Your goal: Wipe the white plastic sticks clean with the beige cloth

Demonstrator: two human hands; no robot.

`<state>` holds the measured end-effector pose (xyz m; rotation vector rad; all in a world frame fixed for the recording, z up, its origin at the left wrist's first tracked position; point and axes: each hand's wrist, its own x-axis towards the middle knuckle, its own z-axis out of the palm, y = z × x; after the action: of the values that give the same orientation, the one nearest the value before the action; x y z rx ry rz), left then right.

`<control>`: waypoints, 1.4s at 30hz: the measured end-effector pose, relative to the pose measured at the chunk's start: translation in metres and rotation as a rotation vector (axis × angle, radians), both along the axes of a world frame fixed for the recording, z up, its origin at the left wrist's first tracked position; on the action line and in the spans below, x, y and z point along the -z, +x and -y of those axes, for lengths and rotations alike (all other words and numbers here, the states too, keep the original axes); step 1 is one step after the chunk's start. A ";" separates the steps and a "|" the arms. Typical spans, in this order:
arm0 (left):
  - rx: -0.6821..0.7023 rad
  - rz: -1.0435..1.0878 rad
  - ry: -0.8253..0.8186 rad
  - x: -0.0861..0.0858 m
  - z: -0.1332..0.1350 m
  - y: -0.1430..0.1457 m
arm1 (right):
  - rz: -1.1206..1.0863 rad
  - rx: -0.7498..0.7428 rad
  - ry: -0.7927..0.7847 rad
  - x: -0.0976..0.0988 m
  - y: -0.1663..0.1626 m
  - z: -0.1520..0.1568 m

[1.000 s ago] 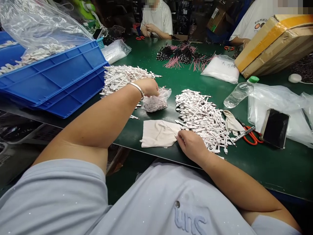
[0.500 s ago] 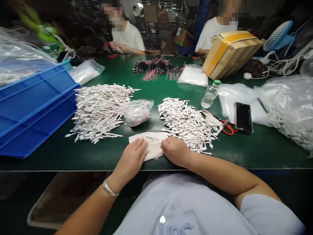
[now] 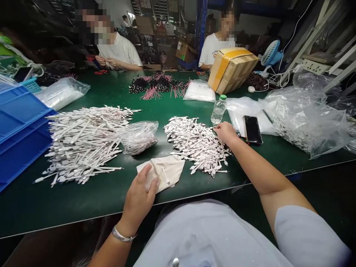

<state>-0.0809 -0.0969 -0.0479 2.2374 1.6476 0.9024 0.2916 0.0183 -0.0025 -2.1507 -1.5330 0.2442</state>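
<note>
My left hand (image 3: 141, 193) rests on the left part of a cream cloth (image 3: 175, 168) near the table's front edge, thumb and fingers apart. On the cloth, right of my thumb, lies one short white cable (image 3: 165, 175) with a plug-like end. My right hand (image 3: 226, 133) reaches over the far right side of a pile of short white cables (image 3: 197, 144). Its fingers are pinched together, and what is between them is hidden. A larger pile of white cables (image 3: 86, 141) lies to the left, beside a clear bag of cables (image 3: 139, 139).
A water bottle (image 3: 218, 109) stands just beyond my right hand, with a phone (image 3: 252, 129) to its right. Blue crates (image 3: 25, 122) flank the left side. A taped carton (image 3: 232, 68), pink-and-black wires (image 3: 160, 84) and a large plastic bag (image 3: 303, 118) lie farther off. Two people sit opposite.
My right hand has left the cloth and moved forward and right to the smaller pile. My left hand stays on the cloth, where a white cable now shows. The view has turned right.
</note>
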 end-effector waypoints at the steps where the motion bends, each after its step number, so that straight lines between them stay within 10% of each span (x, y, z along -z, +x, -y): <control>1: 0.001 -0.008 0.014 0.000 0.000 0.000 | -0.022 0.019 -0.003 0.005 0.010 -0.008; 7: -0.041 0.040 0.148 -0.003 0.002 -0.001 | -0.279 0.041 0.085 0.009 0.027 -0.014; 14: 0.168 0.216 0.376 -0.071 -0.008 0.031 | -0.761 -0.280 0.273 -0.064 -0.002 0.036; 19: 0.377 0.518 -0.164 -0.115 -0.038 0.081 | -0.996 -0.658 0.152 -0.097 -0.054 0.085; 25: 0.650 0.960 -0.904 -0.115 -0.045 0.103 | -1.077 -0.728 0.025 -0.093 -0.080 0.111; 33: 0.570 0.662 -0.506 -0.126 -0.040 0.101 | -1.204 -0.622 -0.345 -0.065 -0.081 0.108; 42: 0.446 0.574 -0.250 -0.102 -0.045 0.121 | -1.451 -0.465 0.146 -0.056 -0.092 0.089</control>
<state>0.0398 -0.0515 0.0546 1.8271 0.9052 1.0169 0.1991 -0.0711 0.0535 -0.8770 -0.9755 1.3930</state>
